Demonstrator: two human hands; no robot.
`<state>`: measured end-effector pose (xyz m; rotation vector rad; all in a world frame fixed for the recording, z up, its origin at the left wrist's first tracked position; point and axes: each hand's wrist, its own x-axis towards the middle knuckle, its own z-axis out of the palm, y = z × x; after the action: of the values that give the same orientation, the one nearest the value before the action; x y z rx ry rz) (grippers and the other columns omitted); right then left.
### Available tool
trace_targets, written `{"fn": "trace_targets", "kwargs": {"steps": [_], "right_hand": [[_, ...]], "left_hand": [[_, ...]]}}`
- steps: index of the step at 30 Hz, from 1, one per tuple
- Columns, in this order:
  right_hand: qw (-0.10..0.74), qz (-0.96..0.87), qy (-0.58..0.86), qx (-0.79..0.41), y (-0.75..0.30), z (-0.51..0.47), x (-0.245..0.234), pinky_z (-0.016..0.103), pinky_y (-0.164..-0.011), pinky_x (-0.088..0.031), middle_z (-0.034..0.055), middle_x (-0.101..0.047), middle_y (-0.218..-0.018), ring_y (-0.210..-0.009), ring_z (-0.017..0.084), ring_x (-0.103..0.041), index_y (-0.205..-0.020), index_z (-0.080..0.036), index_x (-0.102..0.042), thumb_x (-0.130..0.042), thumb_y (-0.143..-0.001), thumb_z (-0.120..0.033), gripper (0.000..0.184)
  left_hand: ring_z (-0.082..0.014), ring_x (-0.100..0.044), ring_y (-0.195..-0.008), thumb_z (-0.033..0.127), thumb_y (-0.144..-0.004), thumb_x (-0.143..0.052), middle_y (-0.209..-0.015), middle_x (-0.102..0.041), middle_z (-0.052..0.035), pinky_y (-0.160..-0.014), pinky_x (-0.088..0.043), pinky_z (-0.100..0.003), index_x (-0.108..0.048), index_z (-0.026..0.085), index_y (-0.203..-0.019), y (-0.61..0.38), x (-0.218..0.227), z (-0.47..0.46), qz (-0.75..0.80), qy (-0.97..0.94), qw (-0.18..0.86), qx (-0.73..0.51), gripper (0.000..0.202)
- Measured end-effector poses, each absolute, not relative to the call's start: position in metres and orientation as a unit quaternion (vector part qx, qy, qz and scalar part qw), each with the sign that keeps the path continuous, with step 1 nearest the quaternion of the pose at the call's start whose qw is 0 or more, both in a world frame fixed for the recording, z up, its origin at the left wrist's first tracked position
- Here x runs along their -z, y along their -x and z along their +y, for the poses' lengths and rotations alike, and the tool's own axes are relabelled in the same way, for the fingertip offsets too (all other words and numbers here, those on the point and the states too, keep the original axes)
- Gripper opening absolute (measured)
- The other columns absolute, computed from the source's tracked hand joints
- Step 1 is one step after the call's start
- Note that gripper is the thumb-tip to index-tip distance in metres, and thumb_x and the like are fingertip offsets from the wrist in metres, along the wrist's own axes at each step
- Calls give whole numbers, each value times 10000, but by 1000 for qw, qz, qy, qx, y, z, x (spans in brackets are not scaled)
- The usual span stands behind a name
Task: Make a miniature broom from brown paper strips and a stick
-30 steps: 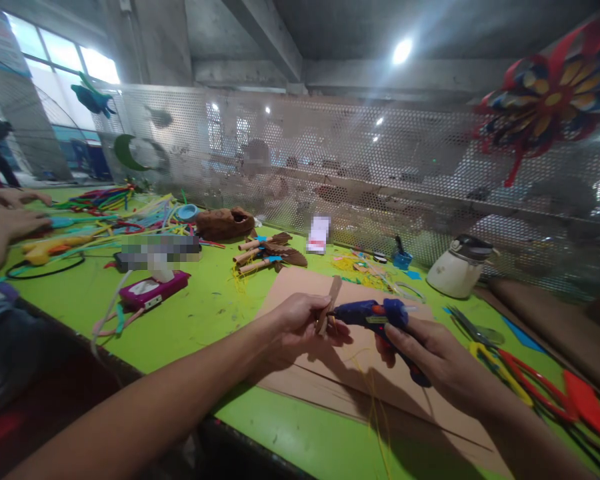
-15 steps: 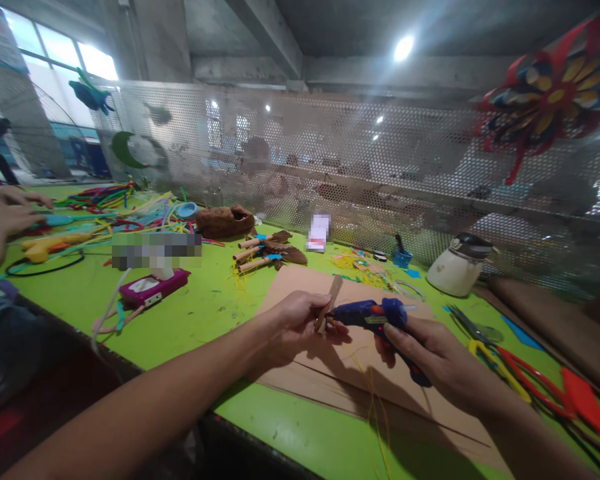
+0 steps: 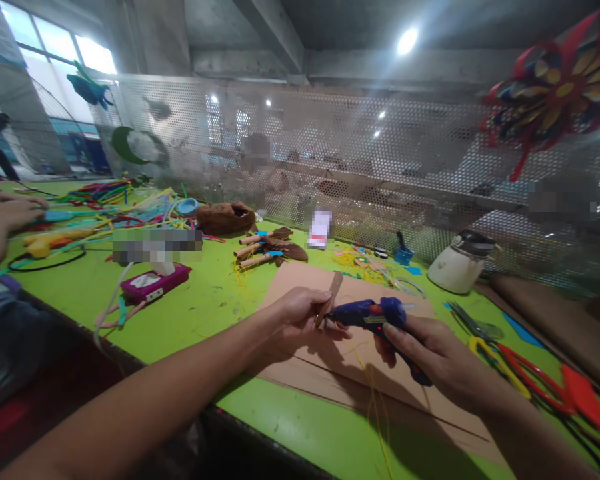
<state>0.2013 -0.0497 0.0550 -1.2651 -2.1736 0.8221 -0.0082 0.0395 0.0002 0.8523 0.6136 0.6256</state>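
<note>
Gluing step, I reckon: my left hand (image 3: 293, 317) is pinching a brown strip (image 3: 337, 285), right hand (image 3: 430, 350) wrapped round the glue gun (image 3: 353, 313). Next move calls for steadiness.

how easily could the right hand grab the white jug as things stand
Probably not easily: the right hand is wrapped around the blue glue gun, so it would likely need freeing first. Nothing tall seems to stand between it and the white jug.

Perf. partition (image 3: 430, 157) behind grn tbl (image 3: 275, 420); windows (image 3: 56, 39) L; ceiling lt (image 3: 407, 41) on.
</note>
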Motion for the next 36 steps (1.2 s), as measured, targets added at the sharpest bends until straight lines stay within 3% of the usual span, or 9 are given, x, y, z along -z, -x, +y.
{"fn": "trace_targets", "kwargs": {"steps": [5,18,32,36], "right_hand": [[247,-801,455,-301,-200,-51,-56,242,-544,-361,25,-566,-666,-589,109,-473,-724,-161,-567,-358,-938,-455,420],[228,-804,453,-310,-200,-51,-55,243,-580,-369,25,-565,-684,-623,112,-487,-744,-163,-566,-351,-938,-462,417],[225,-805,452,-311,-200,-52,-55,239,-553,-346,17,-549,-669,-599,108,-467,-727,-164,-557,-347,-935,-478,432],[228,-802,455,-313,-200,-52,-56,239,-562,-351,19,-553,-669,-604,108,-472,-727,-163,-556,-348,-939,-463,423]], "left_hand": [[-264,-668,-674,224,-855,-442,-816,-662,-190,-675,-480,-373,-629,14,-861,9,5,43,278,-405,820,-294,282],[-238,-661,-648,211,-848,-462,-678,-621,-118,-667,-496,-352,-569,54,-745,9,1,42,292,-383,824,-297,216],[-167,-620,-565,154,-858,-423,-615,-604,-101,-540,-445,-242,-576,62,-727,9,2,45,343,-352,811,-319,221],[-167,-611,-566,176,-851,-460,-618,-611,-97,-596,-459,-280,-588,60,-739,9,3,45,325,-365,810,-325,206]]}}
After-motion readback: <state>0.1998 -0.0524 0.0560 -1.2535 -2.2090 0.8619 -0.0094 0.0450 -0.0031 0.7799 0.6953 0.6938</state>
